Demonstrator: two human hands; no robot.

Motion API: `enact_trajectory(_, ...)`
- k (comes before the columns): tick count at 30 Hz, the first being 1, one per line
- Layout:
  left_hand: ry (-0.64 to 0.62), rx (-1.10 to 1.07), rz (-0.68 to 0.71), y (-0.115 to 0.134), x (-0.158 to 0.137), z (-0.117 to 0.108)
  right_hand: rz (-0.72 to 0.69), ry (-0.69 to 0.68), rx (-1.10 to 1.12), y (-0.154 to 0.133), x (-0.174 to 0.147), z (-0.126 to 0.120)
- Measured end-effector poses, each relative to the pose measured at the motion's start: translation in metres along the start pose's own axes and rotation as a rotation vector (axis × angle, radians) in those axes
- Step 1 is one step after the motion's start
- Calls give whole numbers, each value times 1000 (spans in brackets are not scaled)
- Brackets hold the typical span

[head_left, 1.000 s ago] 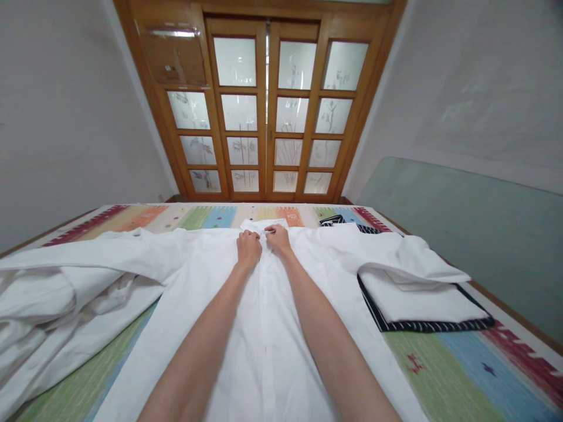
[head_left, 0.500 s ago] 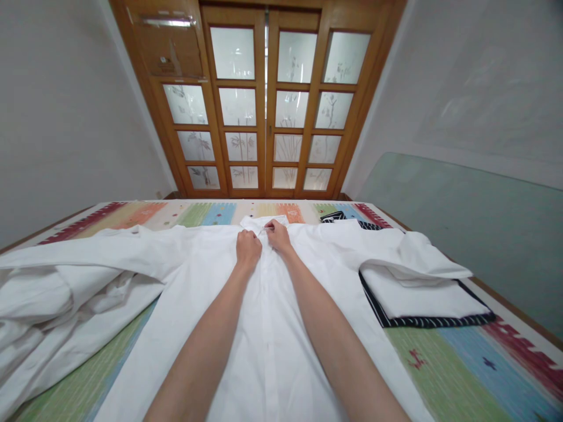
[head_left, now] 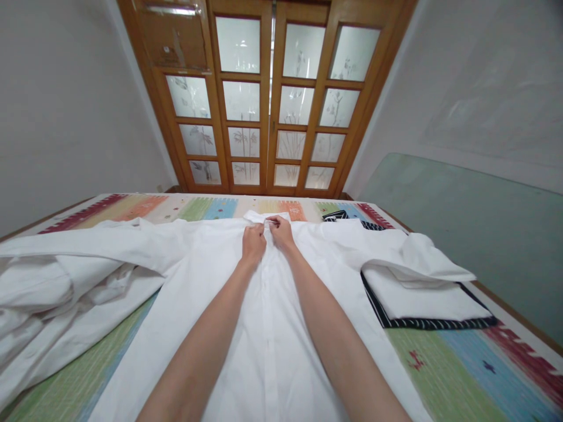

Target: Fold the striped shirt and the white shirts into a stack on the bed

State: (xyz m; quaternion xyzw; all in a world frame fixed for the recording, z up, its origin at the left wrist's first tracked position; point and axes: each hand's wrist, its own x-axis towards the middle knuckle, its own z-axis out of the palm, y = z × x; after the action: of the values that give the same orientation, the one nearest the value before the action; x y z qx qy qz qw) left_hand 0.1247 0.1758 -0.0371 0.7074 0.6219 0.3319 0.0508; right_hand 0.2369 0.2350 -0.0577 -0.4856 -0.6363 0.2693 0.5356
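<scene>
The left hand [head_left: 254,240] and right hand [head_left: 280,230] have fingers closed on the white button-front shirt [head_left: 270,305] spread beneath them, seemingly light, soft cloth, probably best pinched just below its likely stiffer collar [head_left: 252,215], beyond the fingertips.

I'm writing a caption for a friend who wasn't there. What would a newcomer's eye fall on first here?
Probably the big white shirt spread across the middle of a colourful striped cover, with the left hand and right hand close together at its collar. Behind, tall wooden doors with patterned glass panes fill the top centre. At right, black white-striped fabric peeks from under white cloth.
</scene>
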Motion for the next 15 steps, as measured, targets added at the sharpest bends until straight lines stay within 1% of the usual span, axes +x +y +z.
enact_trajectory(3,62,-47,-33,-1,1,2,0,-2,-11,2,1,0)
enact_trajectory(5,81,-91,-70,-2,3,4,-1,-9,-10,2,1,-1)
enact_trajectory(11,81,-258,-168,-5,13,10,-9,-9,29,1,0,-1)
enact_trajectory(15,78,-337,-157,-4,17,12,-24,-8,46,1,0,-1)
